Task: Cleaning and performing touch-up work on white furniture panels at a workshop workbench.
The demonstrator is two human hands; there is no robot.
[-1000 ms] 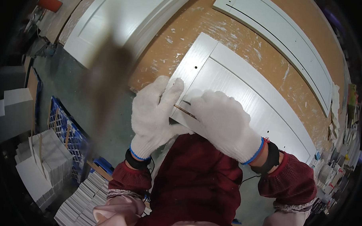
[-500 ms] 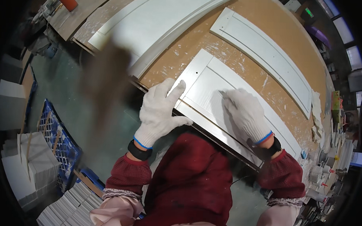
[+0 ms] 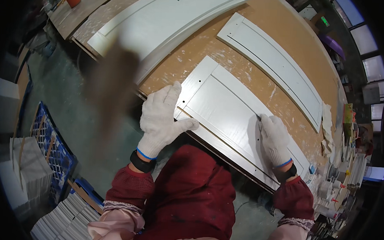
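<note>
White-gloved left hand (image 3: 159,121) spread at centre left, white-gloved right hand (image 3: 274,139) pinching a slim dark tool (image 3: 258,117) over a white, grooved rectangular panel (image 3: 222,102); work seemingly underway, remainder unclear.

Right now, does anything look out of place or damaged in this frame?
A blurred brown smudge hangs left of the left hand, hiding part of the view; odd because its surroundings look sharper. The brown table also carries white flecks.

Dark fisheye rim, sheen on white panel (image 3: 222,102), blurred brown smudge (image 3: 117,71).
</note>
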